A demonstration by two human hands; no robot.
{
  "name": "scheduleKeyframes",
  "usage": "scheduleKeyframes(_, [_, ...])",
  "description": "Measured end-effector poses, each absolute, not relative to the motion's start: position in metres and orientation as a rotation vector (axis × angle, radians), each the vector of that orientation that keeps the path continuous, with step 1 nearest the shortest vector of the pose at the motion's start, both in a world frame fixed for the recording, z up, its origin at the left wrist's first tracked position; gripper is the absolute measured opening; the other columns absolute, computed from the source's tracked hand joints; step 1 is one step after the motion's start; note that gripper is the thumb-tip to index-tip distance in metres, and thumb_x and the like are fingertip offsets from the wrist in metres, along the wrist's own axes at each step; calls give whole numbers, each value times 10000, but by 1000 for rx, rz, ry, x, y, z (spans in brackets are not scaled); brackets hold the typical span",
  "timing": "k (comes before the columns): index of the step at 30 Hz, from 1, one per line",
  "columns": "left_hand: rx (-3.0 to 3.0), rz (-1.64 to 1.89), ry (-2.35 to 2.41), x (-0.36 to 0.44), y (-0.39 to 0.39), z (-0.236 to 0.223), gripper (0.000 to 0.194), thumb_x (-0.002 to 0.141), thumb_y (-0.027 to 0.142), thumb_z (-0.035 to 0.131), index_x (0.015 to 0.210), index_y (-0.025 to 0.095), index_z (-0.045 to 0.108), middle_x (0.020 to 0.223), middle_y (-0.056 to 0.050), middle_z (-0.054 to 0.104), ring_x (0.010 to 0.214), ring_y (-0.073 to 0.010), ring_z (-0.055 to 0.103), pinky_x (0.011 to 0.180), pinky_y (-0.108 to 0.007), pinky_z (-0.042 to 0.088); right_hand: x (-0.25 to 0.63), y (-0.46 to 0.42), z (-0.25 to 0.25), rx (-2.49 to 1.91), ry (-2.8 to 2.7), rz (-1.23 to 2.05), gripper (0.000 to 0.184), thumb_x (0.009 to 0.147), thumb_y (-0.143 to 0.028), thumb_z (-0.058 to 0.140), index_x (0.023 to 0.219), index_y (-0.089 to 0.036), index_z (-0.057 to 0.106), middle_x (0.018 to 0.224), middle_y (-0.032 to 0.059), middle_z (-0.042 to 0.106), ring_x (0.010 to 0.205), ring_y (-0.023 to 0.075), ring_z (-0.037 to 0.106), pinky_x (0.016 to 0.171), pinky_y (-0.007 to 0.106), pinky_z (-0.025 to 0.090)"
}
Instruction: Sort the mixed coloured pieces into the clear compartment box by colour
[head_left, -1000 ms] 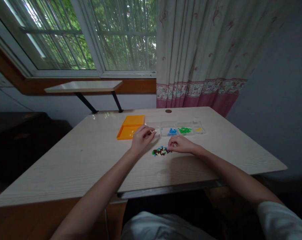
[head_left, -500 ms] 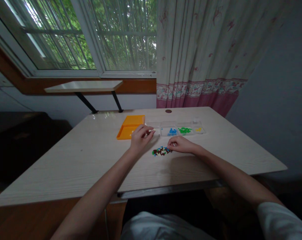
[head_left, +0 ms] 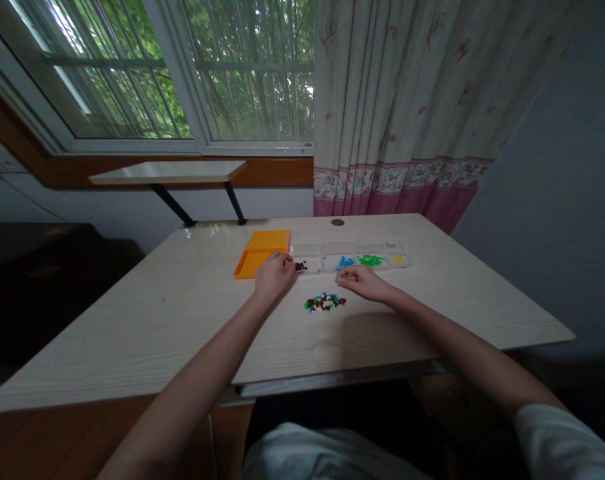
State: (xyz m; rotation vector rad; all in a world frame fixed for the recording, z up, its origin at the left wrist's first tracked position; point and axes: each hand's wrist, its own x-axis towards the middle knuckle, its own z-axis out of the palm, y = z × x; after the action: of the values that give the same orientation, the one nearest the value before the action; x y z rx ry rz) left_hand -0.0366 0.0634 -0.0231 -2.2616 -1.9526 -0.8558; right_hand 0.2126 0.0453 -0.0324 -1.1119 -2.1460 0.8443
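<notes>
While mixed pieces [head_left: 325, 302] lie nearside, curled hands [head_left: 275, 275] [head_left: 361, 283] beyond, left and right, apart, grip unclear.

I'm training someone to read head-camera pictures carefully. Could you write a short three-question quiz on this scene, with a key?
1. In the clear tray, which colour lies between the blue pieces and the yellow pieces?
2. Fill in: the hand nearer the orange box is the ____ one.
3. True or false: the mixed-colour pile lies inside the clear tray.

Key:
1. Green: the green pieces.
2. Left: the left hand.
3. False: it lies on the table, in front of the tray.
</notes>
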Motion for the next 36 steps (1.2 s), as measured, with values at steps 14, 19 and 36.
scheduleKeyframes(14, [-2283, -727, -1981, -39, 63, -16, 270, 782, 325, 471, 876, 197, 689, 930, -88, 644, 824, -227, 597, 650, -278, 441, 212, 46, -32, -1106, -2077, 939, 321, 793, -431, 518, 789, -117, 585, 642, -14, 507, 473, 50, 328, 456, 183, 247])
scheduleKeyframes(19, [-2431, -349, -2118, -44, 76, 1, 308, 750, 370, 488, 893, 202, 703, 917, -101, 669, 825, -238, 606, 667, -282, 436, 213, 44, -29, -1095, -2139, 895, 305, 779, -409, 548, 767, -113, 622, 652, 8, 556, 507, 65, 378, 487, 191, 286])
scheduleKeyframes(36, [-2715, 681, -1951, -12, 136, 35, 240, 448, 252, 701, 666, 155, 724, 623, -65, 666, 687, -209, 585, 629, -247, 437, 217, 44, -26, -1097, -2197, 802, 199, 781, -297, 556, 753, -123, 648, 631, 6, 574, 534, 84, 444, 524, 200, 328])
